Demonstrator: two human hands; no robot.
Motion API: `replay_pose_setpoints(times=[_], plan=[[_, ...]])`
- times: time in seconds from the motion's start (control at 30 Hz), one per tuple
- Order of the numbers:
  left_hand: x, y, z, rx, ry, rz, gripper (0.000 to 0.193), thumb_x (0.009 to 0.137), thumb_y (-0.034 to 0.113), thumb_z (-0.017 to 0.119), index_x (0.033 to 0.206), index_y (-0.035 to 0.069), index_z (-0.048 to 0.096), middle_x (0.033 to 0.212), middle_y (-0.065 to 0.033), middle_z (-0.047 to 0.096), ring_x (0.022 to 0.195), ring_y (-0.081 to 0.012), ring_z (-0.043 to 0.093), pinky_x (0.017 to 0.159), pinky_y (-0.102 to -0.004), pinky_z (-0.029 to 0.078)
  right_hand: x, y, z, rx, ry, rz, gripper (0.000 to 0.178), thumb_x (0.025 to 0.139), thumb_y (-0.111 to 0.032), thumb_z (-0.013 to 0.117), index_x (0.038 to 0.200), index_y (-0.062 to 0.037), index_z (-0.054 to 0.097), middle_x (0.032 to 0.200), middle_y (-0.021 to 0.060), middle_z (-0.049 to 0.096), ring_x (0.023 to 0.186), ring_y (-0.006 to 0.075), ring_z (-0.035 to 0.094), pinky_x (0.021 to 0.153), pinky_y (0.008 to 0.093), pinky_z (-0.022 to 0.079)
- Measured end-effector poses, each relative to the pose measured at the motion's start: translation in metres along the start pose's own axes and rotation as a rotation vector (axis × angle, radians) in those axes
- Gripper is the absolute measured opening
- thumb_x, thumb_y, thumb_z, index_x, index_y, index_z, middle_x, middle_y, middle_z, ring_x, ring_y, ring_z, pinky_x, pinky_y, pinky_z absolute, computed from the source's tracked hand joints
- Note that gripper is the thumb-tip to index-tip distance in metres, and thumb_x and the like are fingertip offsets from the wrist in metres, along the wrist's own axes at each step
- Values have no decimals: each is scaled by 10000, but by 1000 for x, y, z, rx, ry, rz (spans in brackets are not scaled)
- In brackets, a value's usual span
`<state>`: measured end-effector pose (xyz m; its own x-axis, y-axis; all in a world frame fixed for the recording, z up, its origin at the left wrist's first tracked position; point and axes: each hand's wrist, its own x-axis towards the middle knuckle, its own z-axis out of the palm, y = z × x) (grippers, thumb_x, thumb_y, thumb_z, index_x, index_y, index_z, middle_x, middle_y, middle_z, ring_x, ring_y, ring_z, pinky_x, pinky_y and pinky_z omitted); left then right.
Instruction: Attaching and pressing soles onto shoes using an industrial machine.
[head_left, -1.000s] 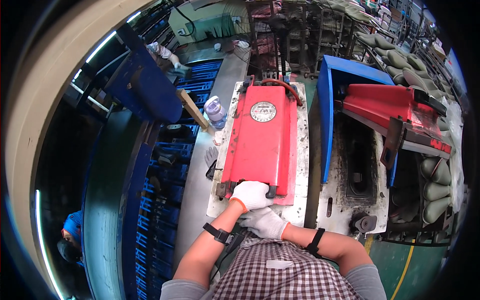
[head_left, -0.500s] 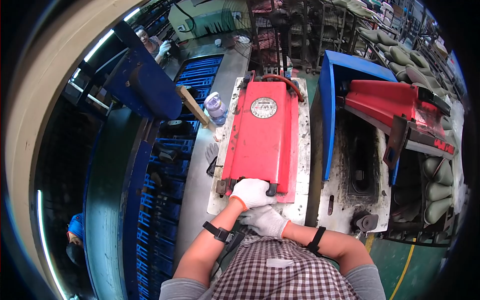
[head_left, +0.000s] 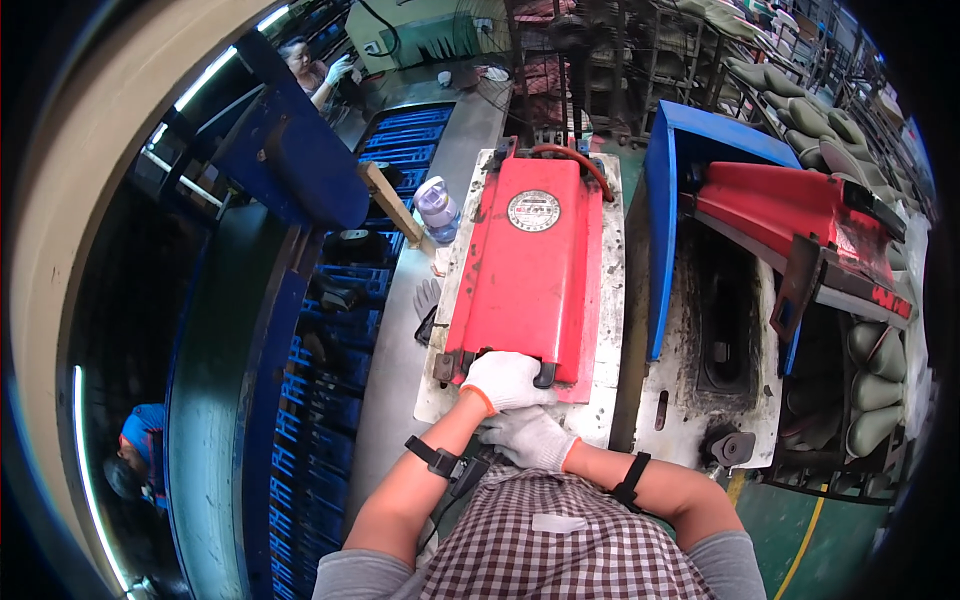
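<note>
A red machine lid [head_left: 520, 285] with a round label lies closed on a worn white plate [head_left: 607, 330] in front of me. My left hand [head_left: 508, 382], in a white glove with an orange cuff, is wrapped round the handle at the lid's near edge. One black end of that handle [head_left: 545, 376] shows beside the glove. Just below, my right hand [head_left: 530, 438], also gloved, is closed at the plate's front edge. Its curled fingers point left, and whatever they grip is hidden.
To the right, a second red lid [head_left: 770, 215] stands raised beside a blue guard [head_left: 660, 230]. A steel table [head_left: 385, 430] at left carries a purple-capped bottle [head_left: 436, 208] and a grey glove [head_left: 427, 298]. Racks of grey shoe-shaped pieces [head_left: 875, 390] stand far right. Two people are at left.
My view has shifted slightly, while both hands keep their places on the machine. The person at the far left back has raised a gloved hand, and the one at lower left shows more.
</note>
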<state>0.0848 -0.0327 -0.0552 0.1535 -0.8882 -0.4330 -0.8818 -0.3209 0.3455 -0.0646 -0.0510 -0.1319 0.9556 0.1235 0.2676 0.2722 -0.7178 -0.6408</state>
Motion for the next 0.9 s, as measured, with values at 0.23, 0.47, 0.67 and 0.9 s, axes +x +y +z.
replay_pose_setpoints(times=[0.23,0.47,0.67,0.9], plan=[[1,-3,3,2,-3,-12,695,757,705,681,909,36,790,851,-223,741,804,-385,742,777,-483,584,2,-1,1,-33,-8,-6,277,820,-87,671,1078,-96,773,1207,90,717,1144,295,670,975,422,546],[2,-2,4,3,-16,-24,652,758,681,681,924,61,796,868,-218,746,805,-381,744,769,-478,586,3,-3,-5,-25,30,-27,267,819,-94,676,1069,-100,770,1168,90,719,1091,297,683,933,426,558],[2,-2,5,13,-8,-19,633,752,674,686,917,74,799,864,-211,747,805,-378,744,771,-478,586,0,5,4,-53,28,-30,306,818,-103,682,1112,-122,765,1138,91,710,1060,302,684,894,436,567],[3,-2,5,18,3,-15,632,743,667,694,918,69,800,861,-211,747,806,-377,745,773,-478,587,1,1,0,-26,-17,20,268,812,-108,701,1070,-99,772,1103,111,713,1041,317,684,891,444,567]])
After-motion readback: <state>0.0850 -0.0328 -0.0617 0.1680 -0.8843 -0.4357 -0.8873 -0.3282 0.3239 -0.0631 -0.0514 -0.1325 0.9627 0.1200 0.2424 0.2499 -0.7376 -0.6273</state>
